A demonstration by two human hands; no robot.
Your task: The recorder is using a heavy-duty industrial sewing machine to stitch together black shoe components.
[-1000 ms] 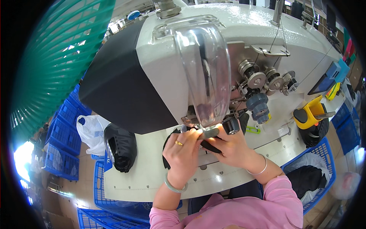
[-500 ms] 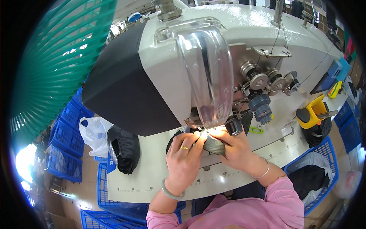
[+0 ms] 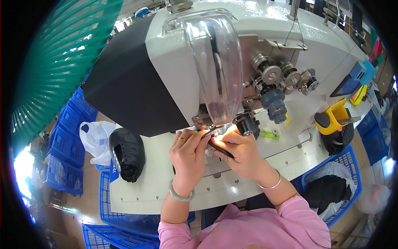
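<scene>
Both my hands are at the needle area of a white sewing machine, in bright lamp light. My left hand is closed, its thumb and forefinger pinching the grey edge of a dark shoe upper. From the other side my right hand grips the same shoe upper with bent fingers. Most of it is hidden by my fingers and the machine head. A black shoe lies on the white table, left of my left hand.
A green fan guard fills the upper left. A white plastic bag is beside the black shoe. Yellow-handled scissors and a small green tool are on the right. Blue crates flank the table.
The shoe upper has been turned: its rounded olive-grey mesh part no longer shows, and a thin dark edge does. My hands have shifted on it; the whole view has moved slightly.
</scene>
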